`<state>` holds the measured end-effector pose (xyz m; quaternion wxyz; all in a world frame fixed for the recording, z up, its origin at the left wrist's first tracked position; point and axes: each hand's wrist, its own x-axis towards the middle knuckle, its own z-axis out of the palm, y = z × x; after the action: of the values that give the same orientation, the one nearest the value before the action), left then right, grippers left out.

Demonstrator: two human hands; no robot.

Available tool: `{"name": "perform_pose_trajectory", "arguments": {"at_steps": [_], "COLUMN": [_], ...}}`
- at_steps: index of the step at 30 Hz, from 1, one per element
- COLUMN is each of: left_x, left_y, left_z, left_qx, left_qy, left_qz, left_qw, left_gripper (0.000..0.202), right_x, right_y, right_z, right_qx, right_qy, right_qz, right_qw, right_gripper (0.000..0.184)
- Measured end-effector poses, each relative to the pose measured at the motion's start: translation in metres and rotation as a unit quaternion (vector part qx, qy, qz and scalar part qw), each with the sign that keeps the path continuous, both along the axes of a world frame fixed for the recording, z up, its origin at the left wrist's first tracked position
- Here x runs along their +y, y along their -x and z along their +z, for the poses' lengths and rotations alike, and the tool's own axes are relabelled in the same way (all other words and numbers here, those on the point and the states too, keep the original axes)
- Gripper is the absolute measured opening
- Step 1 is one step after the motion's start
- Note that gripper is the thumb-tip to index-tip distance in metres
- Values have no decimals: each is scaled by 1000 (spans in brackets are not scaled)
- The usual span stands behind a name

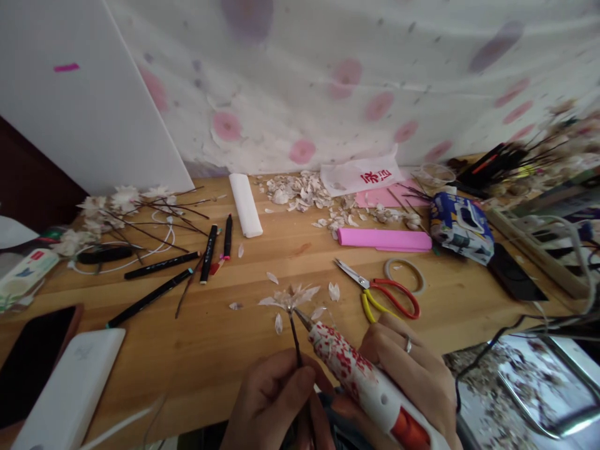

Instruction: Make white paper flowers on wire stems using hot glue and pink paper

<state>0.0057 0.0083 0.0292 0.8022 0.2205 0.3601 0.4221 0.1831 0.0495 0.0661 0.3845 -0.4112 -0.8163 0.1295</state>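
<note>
Your left hand (272, 400) holds a dark wire stem (295, 337) in a narrow grip, its pale petal flower (287, 299) over the front of the worktop (201, 350). Your right hand (403, 369) grips a glue gun (370, 381); its tip appears to touch the flower.

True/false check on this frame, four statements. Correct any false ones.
1. The left hand pinches a thin dark twig topped with pale petals. True.
2. The right hand holds steel scissors with red and yellow handles. False: they lie on the wooden table; that hand holds a white glue gun with a red print.
3. The glue gun's metal nozzle points toward the petals. True.
4. The slim black marker pens lie right of the scissors. False: they lie to the left.
</note>
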Motion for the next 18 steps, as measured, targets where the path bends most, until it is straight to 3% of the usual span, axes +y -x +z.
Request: {"name": "perform_pose_trajectory", "arguments": {"at_steps": [9, 13, 16, 18], "left_x": [7, 5, 5, 6], "left_y": [8, 16, 24, 30], "left_z": [-1, -1, 1, 3], "left_qx": [53, 49, 57, 88], "left_qy": [-54, -72, -59, -29], "left_qz": [-13, -6, 24, 66], "left_qw": [997, 996, 996, 993], "left_gripper": [52, 49, 44, 44], "right_x": [5, 9, 11, 12], "right_y": [-1, -6, -22, -42], "right_z": [1, 4, -3, -15], "right_qx": [51, 44, 39, 68], "right_qy": [52, 116, 196, 219], "right_qz": [7, 6, -58, -163], "right_qw": [997, 992, 978, 960], "right_gripper": [49, 44, 37, 33]}}
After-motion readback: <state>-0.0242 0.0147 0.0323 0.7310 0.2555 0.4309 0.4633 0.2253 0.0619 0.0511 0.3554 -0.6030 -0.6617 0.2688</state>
